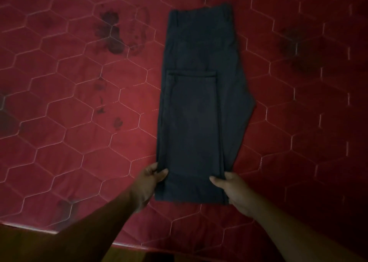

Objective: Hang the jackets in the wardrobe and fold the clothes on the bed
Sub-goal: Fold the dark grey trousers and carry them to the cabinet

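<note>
A pair of dark trousers (pixel 201 106) lies flat on the red quilted mattress (pixel 79 122). It is folded lengthwise, with the legs doubled back up over the upper part and the waistband at the far end. My left hand (pixel 148 184) pinches the near left edge of the trousers, thumb on top. My right hand (pixel 233 188) grips the near right edge the same way. No jacket or wardrobe is in view.
The mattress has a hexagon stitch pattern and dark stains at the left (pixel 111 34) and the right (pixel 292 42). Its near edge (pixel 29 229) runs along the bottom, with a wooden bed frame (pixel 23 247) below it. The light is dim.
</note>
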Demonstrator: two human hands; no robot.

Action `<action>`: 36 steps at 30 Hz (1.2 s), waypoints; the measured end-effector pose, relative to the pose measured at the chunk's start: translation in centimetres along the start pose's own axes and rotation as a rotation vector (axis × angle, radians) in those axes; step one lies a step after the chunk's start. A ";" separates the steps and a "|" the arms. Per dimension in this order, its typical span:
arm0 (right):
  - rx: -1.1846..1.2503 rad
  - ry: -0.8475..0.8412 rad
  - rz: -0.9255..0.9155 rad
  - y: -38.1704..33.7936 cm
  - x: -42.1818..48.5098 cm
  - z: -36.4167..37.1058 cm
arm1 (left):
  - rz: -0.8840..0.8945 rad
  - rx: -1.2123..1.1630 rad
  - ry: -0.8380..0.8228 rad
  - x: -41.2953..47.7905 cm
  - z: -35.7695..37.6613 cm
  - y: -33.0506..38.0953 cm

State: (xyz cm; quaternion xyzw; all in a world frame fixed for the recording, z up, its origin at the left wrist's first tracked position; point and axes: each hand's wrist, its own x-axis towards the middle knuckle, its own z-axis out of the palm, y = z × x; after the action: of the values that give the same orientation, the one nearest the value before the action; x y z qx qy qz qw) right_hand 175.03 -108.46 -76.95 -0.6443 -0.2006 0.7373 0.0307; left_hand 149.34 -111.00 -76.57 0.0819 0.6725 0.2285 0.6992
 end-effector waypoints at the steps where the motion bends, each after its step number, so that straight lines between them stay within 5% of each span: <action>1: -0.030 0.022 -0.029 0.0 -0.1 0.1 | 0.023 -0.024 0.050 -0.1 0.1 -0.8; 10: -0.119 -0.010 0.000 -3.4 0.2 -0.2 | 0.105 0.112 0.077 1.7 0.1 2.8; 17: -0.105 0.126 -0.302 -13.7 4.4 0.3 | 0.375 0.177 0.204 8.3 2.1 12.5; 25: -0.028 0.362 -0.624 -24.8 4.9 -0.3 | 0.676 0.194 0.137 10.1 5.3 25.1; 27: -0.074 0.385 -0.641 -28.8 6.1 -1.8 | 0.667 0.171 0.084 10.7 5.9 29.1; 32: -0.162 0.285 -0.335 -29.7 8.7 -4.6 | 0.394 0.301 0.076 12.1 4.3 28.4; 36: -0.154 0.347 -0.422 -28.2 9.7 -4.4 | 0.393 0.275 0.114 11.9 3.6 24.1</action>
State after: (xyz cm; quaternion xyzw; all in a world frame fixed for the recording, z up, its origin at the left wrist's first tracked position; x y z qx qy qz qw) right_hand 171.65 -78.50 -76.93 -0.7053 -0.3775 0.5760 0.1682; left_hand 147.74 -83.97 -76.83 0.2924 0.7068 0.2708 0.5845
